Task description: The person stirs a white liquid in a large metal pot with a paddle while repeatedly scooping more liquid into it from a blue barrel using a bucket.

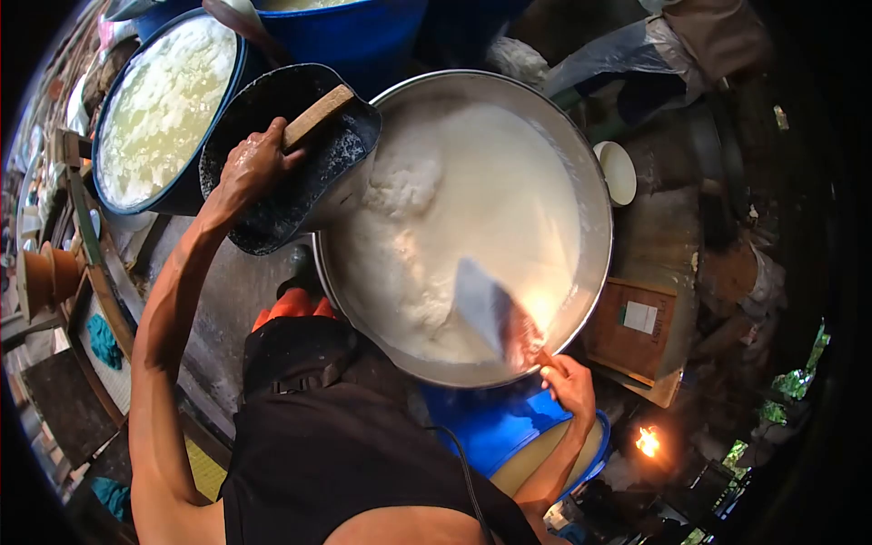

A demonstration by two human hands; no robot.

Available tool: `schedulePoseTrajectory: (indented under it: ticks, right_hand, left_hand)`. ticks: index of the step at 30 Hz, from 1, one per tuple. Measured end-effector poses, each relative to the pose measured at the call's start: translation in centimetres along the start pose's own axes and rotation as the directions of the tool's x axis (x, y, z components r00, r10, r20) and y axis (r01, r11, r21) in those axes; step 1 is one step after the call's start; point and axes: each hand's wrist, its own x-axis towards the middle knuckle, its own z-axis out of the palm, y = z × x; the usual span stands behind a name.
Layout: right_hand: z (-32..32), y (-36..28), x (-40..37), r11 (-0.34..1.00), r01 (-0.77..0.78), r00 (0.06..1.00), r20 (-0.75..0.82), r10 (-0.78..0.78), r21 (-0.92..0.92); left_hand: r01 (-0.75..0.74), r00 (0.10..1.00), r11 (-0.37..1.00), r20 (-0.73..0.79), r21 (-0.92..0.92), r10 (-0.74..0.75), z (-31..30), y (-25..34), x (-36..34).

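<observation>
My left hand (257, 162) is closed around the wooden handle (318, 116) of a black bucket (282, 195). The bucket is tilted at the left rim of a large metal vat (599, 263), and pale liquid runs from its lip. Milky white liquid (490, 191) fills much of the vat, with froth on its left side. At the vat's near right rim, my right hand (570, 386) grips the short handle of a flat-bladed paddle (486, 304). Its blade is over or in the liquid and smeared by motion, so the exact contact cannot be told.
A blue barrel (102, 168) of frothy, curdled liquid stands at left, another blue barrel (350, 36) behind. By my right forearm is a blue tub (595, 459) of yellowish liquid. A white bowl (617, 173) and wooden board (631, 329) lie right of the vat; a flame (648, 442) burns lower right.
</observation>
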Motion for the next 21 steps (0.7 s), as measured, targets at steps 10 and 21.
schedulePoseTrajectory:
  ticks: [10,21]
  right_hand:
    - [1.4,2.7,24.5,0.95,0.224,0.861,-0.501,-0.089,0.217]
    - [9.3,2.3,25.8,0.95,0.306,0.884,-0.353,-0.307,-0.061]
  left_hand:
    - [-0.007,1.0,0.999,-0.011,0.044,0.008,-0.4,0.7,0.0]
    - [-0.007,0.999,0.997,-0.04,0.073,0.01,-0.7,1.6,-0.4]
